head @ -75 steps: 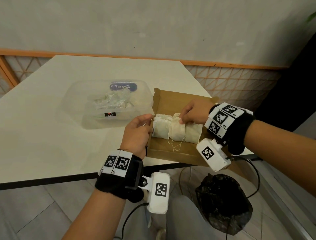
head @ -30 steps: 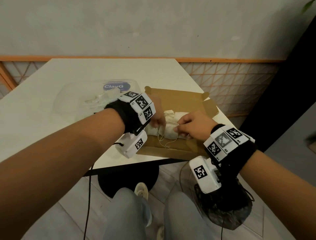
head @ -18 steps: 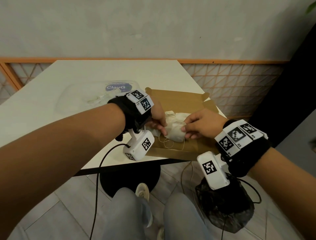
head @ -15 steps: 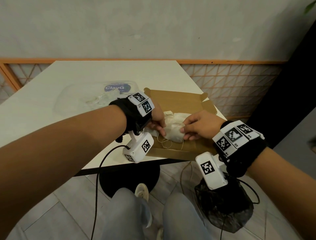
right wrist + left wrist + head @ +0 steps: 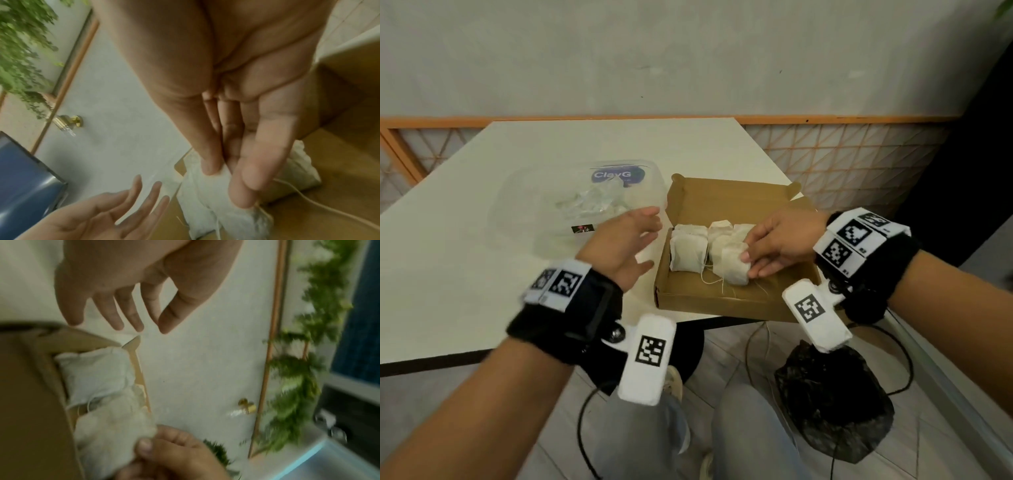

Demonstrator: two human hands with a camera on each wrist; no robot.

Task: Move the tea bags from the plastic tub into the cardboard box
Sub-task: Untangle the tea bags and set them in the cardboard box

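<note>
Pale grey wall and an orange-trimmed lattice rail back a white bench (image 5: 465, 260) where a seated person works. Their right hand (image 5: 779, 240) pinches 1 small white paper tea bag (image 5: 734, 265) between thumb and fingers, holding it inside the shallow brown cardboard box (image 5: 726, 305), against the other white tea bags (image 5: 688, 251) standing in a row there with their strings trailing on the box floor. Their left hand (image 5: 625, 245) hovers beside the box, fingers spread and loose, holding nothing, just in front of the clear plastic tub (image 5: 654, 178) with a blue label.

I'd say the step in hand is settling this bag into the row; next, the free left hand would need to reach into the tub. Crumpled clear wrapping (image 5: 589, 202) lies inside it, and whether any bags remain beneath I cannot tell, so the hand may have to push that aside. Loose strings could snag fingers. A black bag (image 5: 832, 407) sits on the floor below.
</note>
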